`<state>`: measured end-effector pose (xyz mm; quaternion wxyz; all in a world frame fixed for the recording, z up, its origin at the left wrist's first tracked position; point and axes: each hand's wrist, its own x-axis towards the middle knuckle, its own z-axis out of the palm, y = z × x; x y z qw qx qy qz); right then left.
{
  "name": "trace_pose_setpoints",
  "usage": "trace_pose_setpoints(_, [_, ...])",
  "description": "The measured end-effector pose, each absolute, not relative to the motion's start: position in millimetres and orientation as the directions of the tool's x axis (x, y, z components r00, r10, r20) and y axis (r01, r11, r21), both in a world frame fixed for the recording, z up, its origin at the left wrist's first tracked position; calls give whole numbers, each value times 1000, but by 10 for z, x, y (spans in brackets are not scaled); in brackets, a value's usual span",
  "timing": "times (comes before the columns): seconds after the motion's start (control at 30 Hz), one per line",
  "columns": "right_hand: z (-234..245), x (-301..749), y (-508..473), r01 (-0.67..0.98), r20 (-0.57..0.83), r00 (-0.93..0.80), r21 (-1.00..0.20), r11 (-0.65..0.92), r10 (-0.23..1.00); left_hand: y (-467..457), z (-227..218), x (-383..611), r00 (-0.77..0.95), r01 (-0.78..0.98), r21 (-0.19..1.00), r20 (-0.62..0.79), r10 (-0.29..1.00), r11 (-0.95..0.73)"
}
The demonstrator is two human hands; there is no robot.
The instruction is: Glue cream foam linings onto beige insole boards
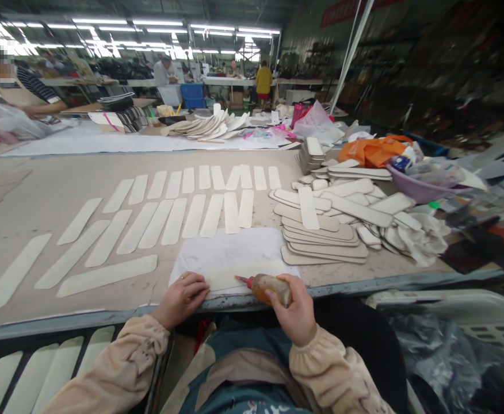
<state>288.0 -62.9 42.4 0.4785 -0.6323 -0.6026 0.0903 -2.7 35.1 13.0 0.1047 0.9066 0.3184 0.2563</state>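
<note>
In my right hand [295, 310] is a squeeze bottle [270, 288] of brownish liquid, its fingers wrapped round the body. The bottle lies tilted, its red nozzle pointing left over a long cream strip [226, 278]. That strip rests on a white sheet [235, 247] at the table's near edge. My left hand [183, 298] has its fingers bent together at the strip's left end, pressing it down. Rows of similar cream pieces [194, 215] lie on the table beyond and to the left. A stack of dark-edged pieces [327, 250] is right of the sheet.
A purple basin [424, 187] and an orange bag [373, 150] stand at the right behind loose pieces. Below the table are a white plastic basket [442, 299] at right and more cream pieces [57, 368] at left. People work farther back.
</note>
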Motion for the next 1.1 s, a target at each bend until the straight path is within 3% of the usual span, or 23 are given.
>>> trace_pose_setpoints(0.2, [433,3435,-804,729,448,434,-685,-12,781,337,132,-16,664,532,341,399,632,-775])
trace_pose_setpoints(0.37, [480,3626,-894,747,469,499,-659,-87,729,324,141,-13,669,533,324,404,624,-782])
trace_pose_setpoints(0.8, [440,3698,-823,752,497,520,-652,-97,694,336,109,-25,673,537,295,416,612,-790])
trace_pose_setpoints(1.1, [533,3697,-973,738,431,501,-666,-110,750,325,122,-20,676,542,295,404,617,-787])
